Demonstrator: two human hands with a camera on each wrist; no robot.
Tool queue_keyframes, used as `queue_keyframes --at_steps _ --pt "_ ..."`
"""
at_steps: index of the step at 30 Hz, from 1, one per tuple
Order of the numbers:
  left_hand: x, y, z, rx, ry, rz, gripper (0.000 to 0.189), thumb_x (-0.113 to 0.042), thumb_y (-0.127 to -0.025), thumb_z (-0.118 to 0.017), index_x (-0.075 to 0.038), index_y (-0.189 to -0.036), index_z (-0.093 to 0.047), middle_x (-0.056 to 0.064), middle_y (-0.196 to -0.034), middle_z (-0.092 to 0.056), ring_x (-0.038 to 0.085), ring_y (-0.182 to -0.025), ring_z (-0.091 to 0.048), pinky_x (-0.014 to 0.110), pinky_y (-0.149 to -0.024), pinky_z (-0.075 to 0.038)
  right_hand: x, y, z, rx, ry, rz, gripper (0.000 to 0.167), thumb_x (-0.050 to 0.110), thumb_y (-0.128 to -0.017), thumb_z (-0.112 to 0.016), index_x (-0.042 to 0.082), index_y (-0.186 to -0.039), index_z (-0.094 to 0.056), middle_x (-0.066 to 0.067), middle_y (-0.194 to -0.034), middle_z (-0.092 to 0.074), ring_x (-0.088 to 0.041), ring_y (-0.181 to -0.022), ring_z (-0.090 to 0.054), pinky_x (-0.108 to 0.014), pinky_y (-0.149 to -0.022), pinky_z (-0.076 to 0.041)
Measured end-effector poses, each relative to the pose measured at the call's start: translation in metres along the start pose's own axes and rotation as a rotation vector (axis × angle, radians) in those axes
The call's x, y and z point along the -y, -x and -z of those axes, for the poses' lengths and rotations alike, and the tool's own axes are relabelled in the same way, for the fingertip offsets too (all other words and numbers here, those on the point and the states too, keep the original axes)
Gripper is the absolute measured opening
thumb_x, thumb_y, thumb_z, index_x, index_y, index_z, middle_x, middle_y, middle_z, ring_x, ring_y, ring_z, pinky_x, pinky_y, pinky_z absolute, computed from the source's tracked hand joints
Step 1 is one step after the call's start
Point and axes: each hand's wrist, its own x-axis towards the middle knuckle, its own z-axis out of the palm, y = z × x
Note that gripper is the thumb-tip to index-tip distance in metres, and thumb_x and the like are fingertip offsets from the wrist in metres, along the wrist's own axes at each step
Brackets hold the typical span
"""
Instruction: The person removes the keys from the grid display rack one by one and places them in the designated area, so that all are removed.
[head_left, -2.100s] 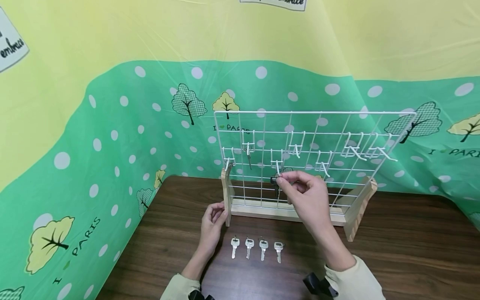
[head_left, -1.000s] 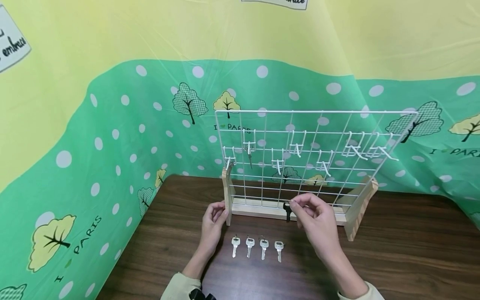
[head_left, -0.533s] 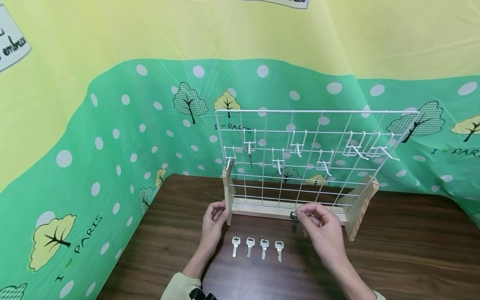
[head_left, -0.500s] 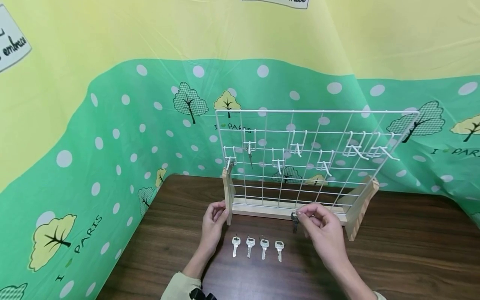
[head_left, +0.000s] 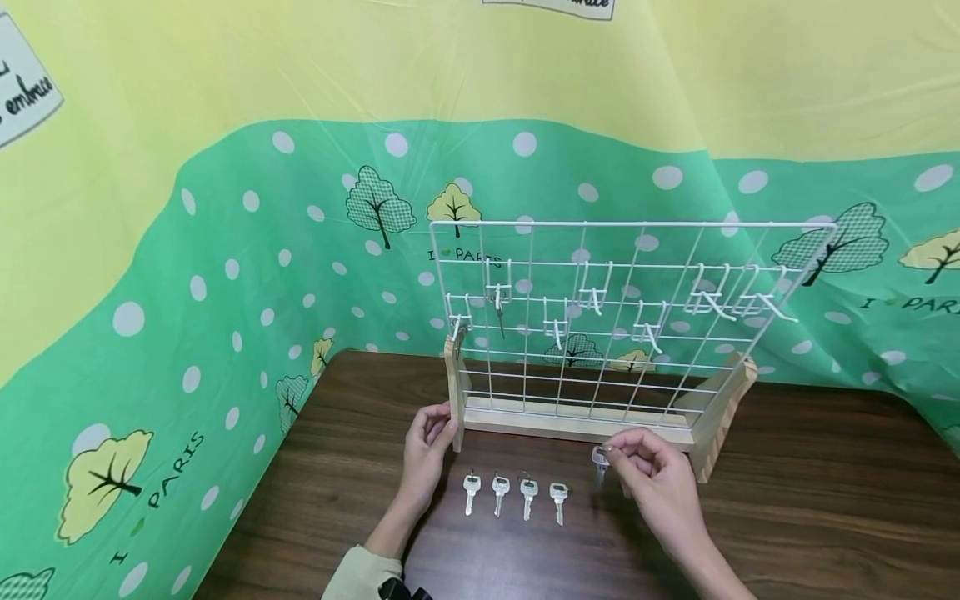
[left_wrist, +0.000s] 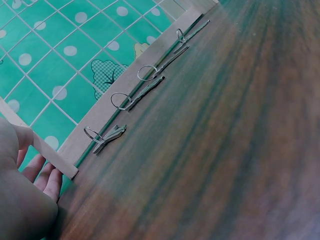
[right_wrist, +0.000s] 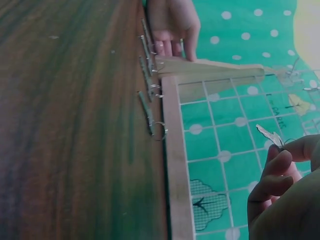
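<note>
My left hand (head_left: pixel 426 446) holds the left wooden leg (head_left: pixel 453 392) of a white wire grid rack (head_left: pixel 628 223), thumb in front and fingers behind. In the head view my right hand (head_left: pixel 660 483) pinches a silver key (head_left: pixel 600 465) by its head end, above the table in front of the rack's wooden base. The right wrist view shows that key (right_wrist: pixel 270 136) between thumb and fingers, part of its ring hidden. Several silver keys with rings, such as the rightmost key (head_left: pixel 558 502), lie in a row on the table. Another key (head_left: pixel 501 321) hangs from the upper left hook.
White hooks, among them a middle hook (head_left: pixel 593 298) and a right hook (head_left: pixel 708 302), stick out from the grid. The right wooden leg (head_left: pixel 723 417) stands beside my right hand. Behind the dark wooden table (head_left: pixel 832 492) hangs a green and yellow cloth (head_left: pixel 247 250).
My right hand has carried the key from near the lower middle hook down and right to low over the table. My left hand has stayed on the leg.
</note>
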Motion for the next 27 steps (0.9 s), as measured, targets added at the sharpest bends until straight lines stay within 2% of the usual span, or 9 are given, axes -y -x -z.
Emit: queue_keyframes --at_steps 5,13,21,27 --pt "0.000 0.000 0.000 0.000 0.007 0.001 0.029 0.005 -0.107 -0.064 0.018 -0.131 -0.055 0.030 -0.144 -0.062 0.026 -0.132 -0.062 0.018 -0.108 -0.052 -0.007 0.001 0.001 0.010 0.040 -0.027 0.004 -0.004 -0.099 -0.077 -0.004 -0.102 -0.074 0.000 -0.079 -0.067 -0.009 -0.052 -0.051 -0.026 -0.044 -0.044" --pt "0.001 0.000 0.000 -0.002 0.004 0.006 0.029 0.004 -0.107 -0.065 0.018 -0.131 -0.056 0.030 -0.144 -0.062 0.030 -0.134 -0.061 0.018 -0.108 -0.052 -0.026 0.002 0.002 0.048 0.047 -0.070 0.007 -0.008 -0.097 -0.074 -0.003 -0.102 -0.075 0.001 -0.081 -0.070 -0.007 -0.053 -0.052 -0.024 -0.046 -0.046" --pt "0.003 -0.001 0.000 0.001 -0.006 -0.003 0.028 0.004 -0.107 -0.065 0.018 -0.131 -0.056 0.030 -0.144 -0.063 0.021 -0.130 -0.063 0.018 -0.108 -0.052 -0.037 0.000 0.002 0.079 0.067 -0.122 0.006 -0.006 -0.097 -0.076 -0.003 -0.103 -0.075 0.000 -0.080 -0.070 -0.008 -0.053 -0.050 -0.024 -0.047 -0.045" --pt "0.001 -0.001 0.000 0.002 0.011 0.009 0.029 0.005 -0.107 -0.064 0.018 -0.132 -0.055 0.030 -0.144 -0.062 0.029 -0.132 -0.062 0.018 -0.107 -0.054 -0.044 -0.001 0.002 0.115 0.130 -0.187 0.009 -0.006 -0.095 -0.076 -0.001 -0.102 -0.075 -0.003 -0.081 -0.071 -0.009 -0.055 -0.052 -0.023 -0.050 -0.046"
